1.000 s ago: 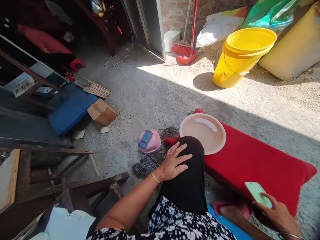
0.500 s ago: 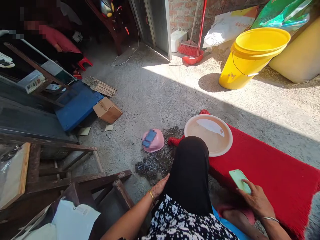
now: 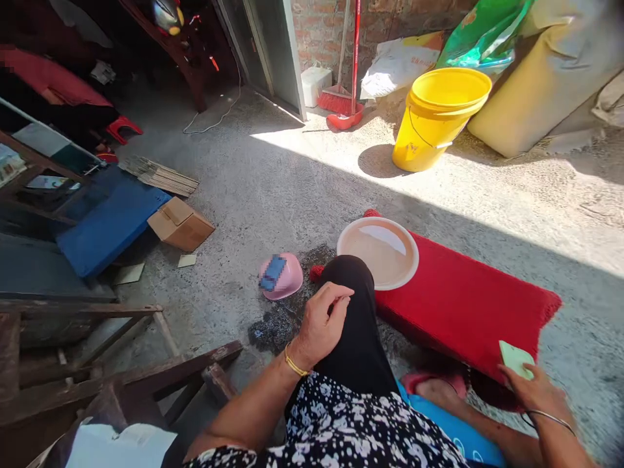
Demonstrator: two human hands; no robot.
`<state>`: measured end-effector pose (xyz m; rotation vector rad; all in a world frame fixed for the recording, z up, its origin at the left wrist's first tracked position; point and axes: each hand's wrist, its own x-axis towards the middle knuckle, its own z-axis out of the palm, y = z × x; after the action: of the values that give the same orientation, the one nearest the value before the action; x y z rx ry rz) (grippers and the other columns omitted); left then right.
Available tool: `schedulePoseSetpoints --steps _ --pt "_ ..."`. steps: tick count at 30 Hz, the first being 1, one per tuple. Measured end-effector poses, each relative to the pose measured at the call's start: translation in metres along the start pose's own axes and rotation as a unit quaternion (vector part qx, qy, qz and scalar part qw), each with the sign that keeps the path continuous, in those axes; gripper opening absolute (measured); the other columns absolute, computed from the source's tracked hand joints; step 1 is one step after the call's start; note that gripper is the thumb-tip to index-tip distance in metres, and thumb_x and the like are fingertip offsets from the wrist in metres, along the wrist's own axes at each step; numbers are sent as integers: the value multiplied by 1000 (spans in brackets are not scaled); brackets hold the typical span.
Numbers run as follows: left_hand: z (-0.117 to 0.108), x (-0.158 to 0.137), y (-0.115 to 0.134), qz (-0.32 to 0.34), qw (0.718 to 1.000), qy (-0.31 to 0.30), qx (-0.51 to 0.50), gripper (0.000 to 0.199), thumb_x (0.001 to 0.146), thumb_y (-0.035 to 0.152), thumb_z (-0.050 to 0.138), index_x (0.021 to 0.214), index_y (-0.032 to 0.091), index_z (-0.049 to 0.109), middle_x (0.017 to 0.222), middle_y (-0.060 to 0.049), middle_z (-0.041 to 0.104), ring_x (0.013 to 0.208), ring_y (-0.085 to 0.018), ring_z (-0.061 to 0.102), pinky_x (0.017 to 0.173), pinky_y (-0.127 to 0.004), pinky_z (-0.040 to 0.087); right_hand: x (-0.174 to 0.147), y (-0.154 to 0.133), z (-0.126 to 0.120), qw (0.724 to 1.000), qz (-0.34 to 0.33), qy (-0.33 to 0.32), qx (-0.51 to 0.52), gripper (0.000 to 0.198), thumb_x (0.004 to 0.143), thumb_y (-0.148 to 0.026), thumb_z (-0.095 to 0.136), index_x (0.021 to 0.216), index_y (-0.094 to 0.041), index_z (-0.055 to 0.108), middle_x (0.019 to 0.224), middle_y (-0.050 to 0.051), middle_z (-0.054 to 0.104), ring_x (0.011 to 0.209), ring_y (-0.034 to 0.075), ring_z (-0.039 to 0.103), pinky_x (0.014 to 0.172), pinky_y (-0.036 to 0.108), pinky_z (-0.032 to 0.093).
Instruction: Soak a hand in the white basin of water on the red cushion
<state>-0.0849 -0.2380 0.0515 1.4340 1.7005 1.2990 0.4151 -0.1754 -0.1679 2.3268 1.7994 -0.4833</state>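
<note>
Two hands show at the bottom of the frame, both yours. Your right hand (image 3: 533, 390), at the lower right, has its fingers curled around a pale green flat phone (image 3: 515, 359), holding it by its lower edge so the phone sticks up over the near corner of the red pile mat (image 3: 463, 305). A thin bangle circles that wrist.

Your left hand (image 3: 319, 325), in the lower centre, rests on your raised knee in black cloth (image 3: 358, 325); its fingers are loosely bent, thumb and forefinger close together against the fabric, and it grips nothing you could name. A gold bangle sits at that wrist.

Just beyond the knee, a round beige plastic basin (image 3: 377, 251) stands on the left end of the red mat, with light glinting inside it. Left of the basin, an upturned pink plastic bowl (image 3: 281, 276) lies on the concrete floor (image 3: 292, 188) beside a dark wet patch.

Further out, at the centre left, a small brown cardboard box (image 3: 180, 224) sits near a blue flat board (image 3: 110, 227). At the upper right, a yellow plastic bucket (image 3: 436, 120) stands in sunlight, with a red broom and dustpan (image 3: 344, 104) leaning on the brick wall to its left.
</note>
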Motion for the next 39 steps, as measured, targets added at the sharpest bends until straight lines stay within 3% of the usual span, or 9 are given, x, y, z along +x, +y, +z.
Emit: schedulePoseSetpoints --steps 2,6,9,15,20,26,31,34,39 --pt "25 25 23 14 997 -12 -80 14 91 24 52 98 21 64 84 -1 64 78 -11 60 73 -25 49 -16 -54 -8 1000 26 -14 -6 70 86 -63 35 138 -18 51 105 24 60 102 38 61 79 49 48" --pt "89 77 63 -4 969 -120 -218 14 86 20 54 98 20 62 78 2 63 73 -9 60 70 -22 50 -36 -183 -6 989 -124 -71 -44 53 93 -50 43 141 -29 45 115 11 53 99 24 60 81 35 45" --pt "141 101 62 -40 943 -196 -265 17 84 17 53 99 19 60 73 4 59 67 -7 58 65 -20 50 -37 -228 1 974 -194 -93 -77 51 92 -49 50 140 -32 45 120 10 50 102 23 56 82 32 42" --pt "193 106 -13 -178 955 -234 31 24 82 9 49 102 14 61 72 2 60 66 -10 58 69 -25 49 -28 -113 -12 989 -23 -123 -76 54 90 -44 52 142 -35 43 126 11 50 108 26 55 87 36 40" --pt "188 102 -22 71 892 -379 237 27 89 17 47 112 17 61 103 -8 68 94 -17 63 89 -33 48 -36 -15 -39 958 270 -96 -18 53 93 -49 40 137 -21 50 124 19 52 109 30 58 84 40 44" --pt "199 69 -9 152 663 -571 460 32 88 19 50 116 15 64 122 -20 63 114 -31 60 93 -49 47 -38 -114 -20 997 45 -65 -27 56 94 -51 43 145 -27 40 126 14 49 104 25 57 86 36 42" --pt "225 24 -17 153 588 -664 436 32 83 20 58 112 20 69 118 -16 69 107 -29 64 89 -45 51 -44 -184 11 982 -155 -94 -43 52 94 -47 45 144 -33 42 132 14 50 117 29 48 95 40 33" --pt "230 12 -24 159 562 -684 437 30 83 21 58 109 22 71 117 -15 70 106 -28 65 87 -44 52 -41 -150 10 989 -112 -86 -54 56 90 -47 52 143 -34 43 132 13 52 119 29 48 97 43 31" --pt "230 14 -33 167 571 -650 473 33 86 13 47 111 16 70 119 -22 66 109 -34 63 86 -51 47 -34 -50 -12 978 185 -92 -7 65 84 -47 57 143 -27 40 126 15 57 112 30 57 88 41 39"
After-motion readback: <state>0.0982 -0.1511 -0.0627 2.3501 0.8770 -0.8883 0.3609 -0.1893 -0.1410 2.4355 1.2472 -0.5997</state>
